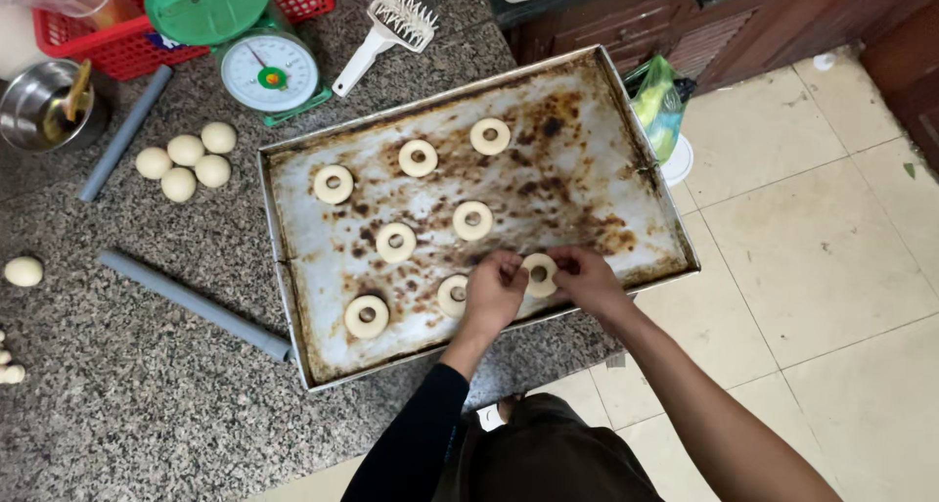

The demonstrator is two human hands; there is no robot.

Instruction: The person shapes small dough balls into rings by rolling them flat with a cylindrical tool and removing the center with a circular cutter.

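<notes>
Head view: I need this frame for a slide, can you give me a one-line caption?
Both hands, left hand and right hand, set a dough ring on a stained baking tray.

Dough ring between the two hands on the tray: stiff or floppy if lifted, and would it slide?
The dough ring looks raw and pale, so probably soft: it would likely sag or stretch out of round if lifted by one side. Both the left hand and right hand pinch it, hinting it needs support. On the stained tray it may stick rather than slide.
</notes>
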